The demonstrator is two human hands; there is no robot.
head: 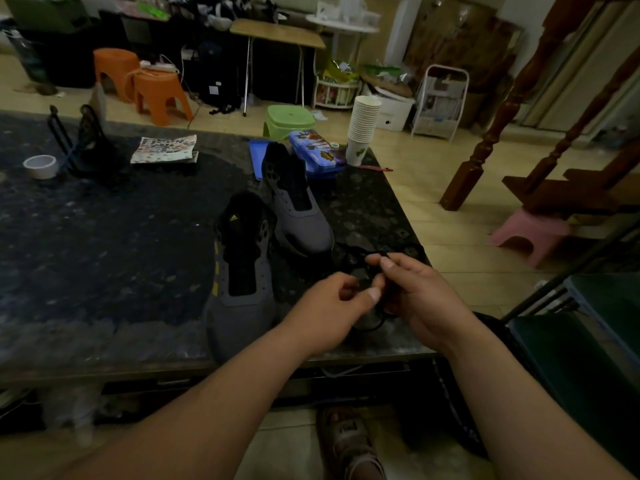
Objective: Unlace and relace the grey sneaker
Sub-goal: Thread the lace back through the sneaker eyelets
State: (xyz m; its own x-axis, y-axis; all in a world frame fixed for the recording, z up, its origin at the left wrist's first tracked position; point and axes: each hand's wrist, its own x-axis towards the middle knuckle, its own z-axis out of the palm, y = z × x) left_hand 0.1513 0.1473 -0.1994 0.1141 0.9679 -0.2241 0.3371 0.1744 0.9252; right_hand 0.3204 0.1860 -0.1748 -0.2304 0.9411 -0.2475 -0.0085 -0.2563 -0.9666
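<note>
Two grey sneakers lie on the dark stone table (104,258), both with empty eyelets. The nearer grey sneaker (239,306) points toward me, its black tongue showing. The second sneaker (298,220) lies behind it to the right. A black lace (349,258) is bunched on the table near the right corner. My right hand (419,292) pinches the black lace between thumb and fingers. My left hand (332,306) is just left of it, fingers curled, thumb and fingertips at the same lace. A loop of lace hangs below the hands.
Behind the shoes are a blue tin case (317,155), a stack of paper cups (363,129), a blue insole, a patterned booklet (166,148), a black wire stand and a tape roll (41,166). The table's right edge is close to my right hand. Stools stand on the floor beyond.
</note>
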